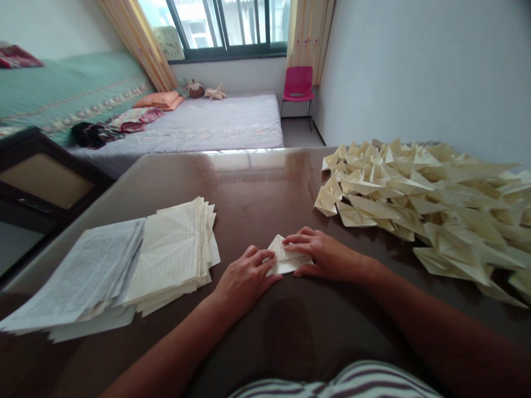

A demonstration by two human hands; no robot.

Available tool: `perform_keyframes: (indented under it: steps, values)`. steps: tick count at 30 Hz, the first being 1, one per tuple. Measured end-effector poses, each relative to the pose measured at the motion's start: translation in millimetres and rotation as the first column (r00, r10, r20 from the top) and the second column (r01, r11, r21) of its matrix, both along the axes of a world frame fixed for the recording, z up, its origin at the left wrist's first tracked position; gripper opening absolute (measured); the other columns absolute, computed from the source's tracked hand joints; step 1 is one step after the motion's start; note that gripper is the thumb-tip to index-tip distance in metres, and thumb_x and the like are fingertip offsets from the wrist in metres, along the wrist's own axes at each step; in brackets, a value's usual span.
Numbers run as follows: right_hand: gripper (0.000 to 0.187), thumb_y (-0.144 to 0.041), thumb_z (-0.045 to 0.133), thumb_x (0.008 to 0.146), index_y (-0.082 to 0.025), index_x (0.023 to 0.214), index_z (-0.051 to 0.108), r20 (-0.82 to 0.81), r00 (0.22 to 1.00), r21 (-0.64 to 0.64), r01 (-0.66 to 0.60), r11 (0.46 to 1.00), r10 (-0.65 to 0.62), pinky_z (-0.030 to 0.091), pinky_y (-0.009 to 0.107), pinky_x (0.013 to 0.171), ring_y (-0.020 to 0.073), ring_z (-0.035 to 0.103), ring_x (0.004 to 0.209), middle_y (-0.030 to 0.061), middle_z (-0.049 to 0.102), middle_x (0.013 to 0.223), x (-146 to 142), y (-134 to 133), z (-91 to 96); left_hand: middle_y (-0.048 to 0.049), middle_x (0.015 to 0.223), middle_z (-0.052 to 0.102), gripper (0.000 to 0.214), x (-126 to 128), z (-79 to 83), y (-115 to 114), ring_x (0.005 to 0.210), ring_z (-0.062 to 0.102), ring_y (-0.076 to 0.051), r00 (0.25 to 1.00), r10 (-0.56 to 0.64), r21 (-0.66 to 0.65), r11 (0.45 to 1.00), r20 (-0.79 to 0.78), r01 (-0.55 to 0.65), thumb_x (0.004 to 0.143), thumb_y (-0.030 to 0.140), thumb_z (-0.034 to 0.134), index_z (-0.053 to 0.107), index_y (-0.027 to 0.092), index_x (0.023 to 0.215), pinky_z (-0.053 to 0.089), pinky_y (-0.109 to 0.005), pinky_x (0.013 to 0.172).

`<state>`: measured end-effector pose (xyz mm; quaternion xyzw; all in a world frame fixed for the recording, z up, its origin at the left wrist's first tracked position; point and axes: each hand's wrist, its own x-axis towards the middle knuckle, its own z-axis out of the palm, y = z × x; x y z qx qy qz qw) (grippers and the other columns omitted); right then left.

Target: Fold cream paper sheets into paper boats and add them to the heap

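A small cream sheet of folded paper (pixel 280 255) lies on the brown table in front of me, its upper edge coming to a point. My left hand (pixel 248 276) grips its left side, fingertips on top and thumb along the near edge. Across its right part, my right hand (pixel 319 254) rests its fingers, with the thumb by the near corner. Both hands partly cover the paper. To the left is a stack of creased lined paper sheets (pixel 170 249), overlapping a pile of printed sheets (pixel 83 276).
A large heap of folded paper boat-like shapes (pixel 415 193) covers the right side of the glossy table (pixel 257 182). Beyond the table stand a bed (pixel 224 121) and a pink chair (pixel 298 84) under a window. A dark cabinet (pixel 45 182) stands at the left.
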<state>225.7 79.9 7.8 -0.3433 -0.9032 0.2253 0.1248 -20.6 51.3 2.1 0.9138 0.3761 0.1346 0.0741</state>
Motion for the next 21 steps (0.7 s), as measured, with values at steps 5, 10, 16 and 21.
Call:
perform_keyframes:
  steps: [5,10,16,21]
  values:
    - [0.046,-0.032,0.065,0.082,-0.022,0.127,0.058,-0.039,0.999,-0.046,0.035,0.998,-0.037,0.044,0.039,0.096,0.0221,0.05,0.11,0.0071,0.06,0.128,-1,-3,3.6,-0.0029,0.114,0.066,0.025,-2,5.4,3,0.093,0.055,-0.017,0.998,-0.019,-0.103,0.994,0.066,0.026,0.095,0.028,0.045,0.069,0.022,0.099,0.051,-0.033,0.087]
    - [0.025,-0.029,0.056,0.088,-0.023,0.109,0.068,-0.095,0.991,-0.01,0.099,0.995,-0.099,0.044,0.034,0.091,0.0186,0.055,0.1,0.0062,0.066,0.113,-6,-4,1.0,-0.0019,0.111,0.067,0.025,-3,3.9,5,0.091,0.056,-0.017,0.994,0.033,-0.131,0.991,0.106,-0.019,0.096,0.025,0.042,0.066,0.022,0.101,0.048,-0.031,0.086]
    - [0.022,-0.031,0.049,0.094,-0.02,0.088,0.067,-0.073,0.97,-0.022,0.233,0.972,-0.234,0.044,0.025,0.078,0.015,0.058,0.088,0.0047,0.066,0.093,-13,-3,-5.7,-0.0024,0.09,0.065,0.019,1,2.1,10,0.083,0.061,-0.015,0.976,0.197,-0.183,0.967,0.095,-0.177,0.095,0.028,0.043,0.059,0.019,0.091,0.047,-0.026,0.074]
    - [0.023,-0.035,0.046,0.095,-0.02,0.09,0.063,0.103,0.927,0.072,0.356,0.932,-0.362,0.04,0.023,0.067,0.0132,0.059,0.079,0.0034,0.062,0.092,-21,-4,-5.9,-0.0011,0.086,0.064,0.015,6,-4.8,16,0.081,0.062,-0.015,0.966,0.254,-0.162,0.956,0.055,-0.243,0.095,0.025,0.041,0.055,0.02,0.092,0.046,-0.025,0.072]
